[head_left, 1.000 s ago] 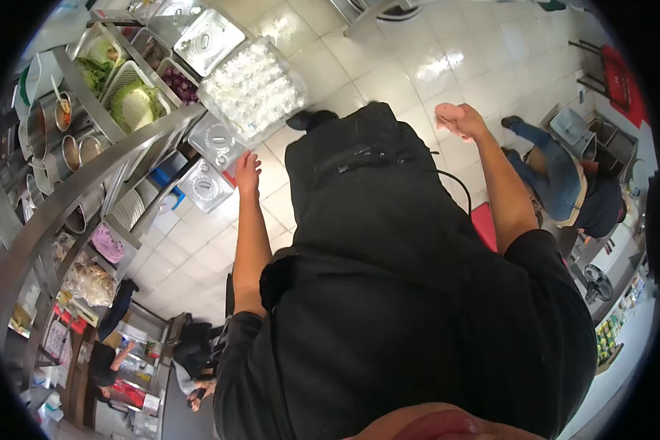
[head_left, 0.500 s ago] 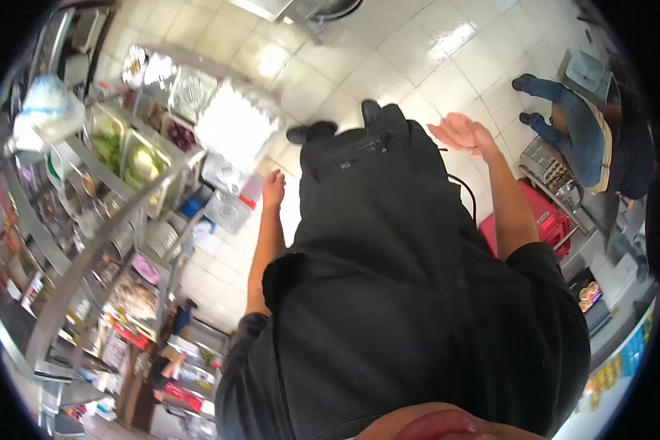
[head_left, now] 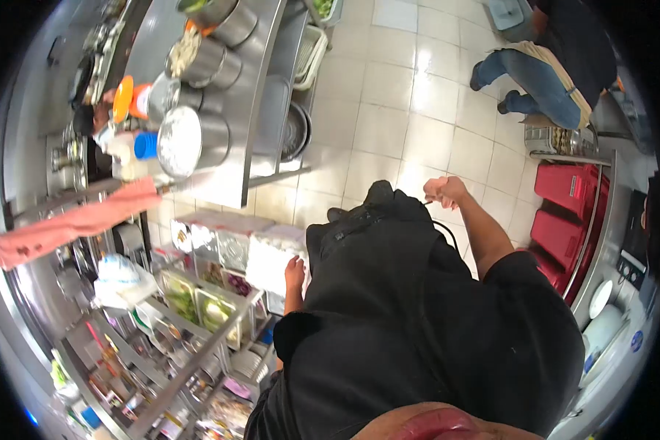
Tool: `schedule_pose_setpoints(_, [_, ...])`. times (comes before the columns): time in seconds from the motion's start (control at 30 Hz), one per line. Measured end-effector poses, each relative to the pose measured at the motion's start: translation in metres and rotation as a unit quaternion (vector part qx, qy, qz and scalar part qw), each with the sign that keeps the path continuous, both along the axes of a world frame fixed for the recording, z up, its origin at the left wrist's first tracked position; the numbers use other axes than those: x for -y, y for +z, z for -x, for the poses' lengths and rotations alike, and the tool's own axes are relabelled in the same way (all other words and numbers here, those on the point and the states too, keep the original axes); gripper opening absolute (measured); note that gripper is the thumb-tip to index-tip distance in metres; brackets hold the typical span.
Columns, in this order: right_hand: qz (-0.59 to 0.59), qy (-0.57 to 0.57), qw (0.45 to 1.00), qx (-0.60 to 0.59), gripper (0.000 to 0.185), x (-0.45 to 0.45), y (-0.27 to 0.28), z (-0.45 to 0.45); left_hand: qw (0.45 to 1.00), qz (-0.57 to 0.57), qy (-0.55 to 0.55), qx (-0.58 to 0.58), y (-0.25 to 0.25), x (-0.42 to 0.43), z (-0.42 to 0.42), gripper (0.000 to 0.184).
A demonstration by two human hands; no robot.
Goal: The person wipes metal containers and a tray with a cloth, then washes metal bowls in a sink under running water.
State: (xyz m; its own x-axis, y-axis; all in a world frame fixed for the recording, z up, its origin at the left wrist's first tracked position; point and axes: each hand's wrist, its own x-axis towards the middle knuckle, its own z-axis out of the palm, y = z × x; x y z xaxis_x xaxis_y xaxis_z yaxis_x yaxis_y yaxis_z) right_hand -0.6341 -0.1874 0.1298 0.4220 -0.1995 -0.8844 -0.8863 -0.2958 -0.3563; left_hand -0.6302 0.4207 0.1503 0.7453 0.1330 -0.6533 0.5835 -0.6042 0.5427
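My left hand hangs low at my left side, beside the white packed items on the counter. Its fingers are loosely bent and nothing shows in them. Out in front on the right, my right hand is closed round a bunched pink cloth, held above the tiled floor. Between the two hands is my black apron.
At upper left, a steel table holds large pots. A pink cloth hangs over a rail. Vegetable bins stand lower left. A person is at upper right, near red bins.
The view has swung, bringing the steel table with pots into sight and shifting the vegetable counter lower. The pink cloth in my right hand looks more bunched than half a second ago.
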Motion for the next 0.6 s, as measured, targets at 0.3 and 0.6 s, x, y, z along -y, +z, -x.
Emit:
schedule_pose_setpoints(0.3, [-0.008,-0.188,0.975,0.12,0.032,-0.011,-0.05,0.021,0.846,-0.091,-0.466,0.241,-0.072,-0.021,-0.15,0.042])
schedule_pose_setpoints(0.6, [-0.052,-0.271,0.961,0.027,0.023,-0.047,0.062,-0.007,0.981,0.095,-0.166,-0.017,-0.038,0.136,-0.332,0.041])
